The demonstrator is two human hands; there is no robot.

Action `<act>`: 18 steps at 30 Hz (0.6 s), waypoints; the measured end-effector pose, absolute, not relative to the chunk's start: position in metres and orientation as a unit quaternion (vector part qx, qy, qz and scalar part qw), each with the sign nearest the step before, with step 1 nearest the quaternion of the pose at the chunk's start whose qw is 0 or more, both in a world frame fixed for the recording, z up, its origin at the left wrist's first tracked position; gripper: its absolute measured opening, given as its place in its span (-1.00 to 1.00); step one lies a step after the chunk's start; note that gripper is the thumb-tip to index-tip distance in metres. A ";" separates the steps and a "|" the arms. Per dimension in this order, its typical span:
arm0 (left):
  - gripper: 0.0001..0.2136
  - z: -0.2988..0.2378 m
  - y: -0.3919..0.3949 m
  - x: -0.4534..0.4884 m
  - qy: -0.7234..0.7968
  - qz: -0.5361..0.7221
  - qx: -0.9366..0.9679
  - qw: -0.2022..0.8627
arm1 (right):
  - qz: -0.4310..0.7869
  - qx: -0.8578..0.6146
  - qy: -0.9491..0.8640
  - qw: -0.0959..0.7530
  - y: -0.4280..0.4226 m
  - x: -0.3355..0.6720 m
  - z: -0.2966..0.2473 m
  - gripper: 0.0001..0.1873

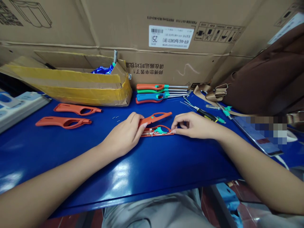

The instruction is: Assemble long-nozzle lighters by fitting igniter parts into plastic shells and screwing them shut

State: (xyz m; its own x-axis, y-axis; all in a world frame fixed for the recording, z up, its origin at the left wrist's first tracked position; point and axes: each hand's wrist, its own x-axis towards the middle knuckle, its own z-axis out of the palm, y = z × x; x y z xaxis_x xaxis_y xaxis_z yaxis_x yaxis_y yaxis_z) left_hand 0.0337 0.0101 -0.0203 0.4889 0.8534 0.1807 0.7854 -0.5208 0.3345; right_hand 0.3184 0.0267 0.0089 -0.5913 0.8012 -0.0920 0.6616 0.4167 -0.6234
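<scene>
My left hand (129, 134) is closed around the rear end of an orange lighter shell half (155, 118), which is tilted up over its mate. Beneath it the other shell half (156, 134) lies open side up, with a green trigger (160, 129), white wires and small inner parts showing. At the front tip of this lower half, my right hand (186, 124) pinches with thumb and forefinger; a white wire runs to that spot, though what sits between the fingertips is too small to make out. Left of my left hand lie several small screws (115, 118).
Two orange shells (64, 122) lie at the left. Assembled gas lighters (152, 93) are stacked before the cardboard wall (106, 31). A yellow-taped carton (95, 90) stands back left; a screwdriver (201, 110), a phone (256, 134) and a brown bag (263, 69) are right.
</scene>
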 end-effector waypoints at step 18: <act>-0.63 -0.021 0.008 0.035 0.473 0.186 0.852 0.127 | 0.319 -0.518 -0.786 0.106 0.023 0.311 0.009 -0.91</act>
State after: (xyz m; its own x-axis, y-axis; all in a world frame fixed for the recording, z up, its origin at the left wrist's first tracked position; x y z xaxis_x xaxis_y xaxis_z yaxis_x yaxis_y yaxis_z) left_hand 0.0347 0.0079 -0.0207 0.4842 0.8528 0.1957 0.7582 -0.5206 0.3927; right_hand 0.3110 0.0231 0.0087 -0.4408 0.8826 -0.1633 0.7469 0.2598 -0.6121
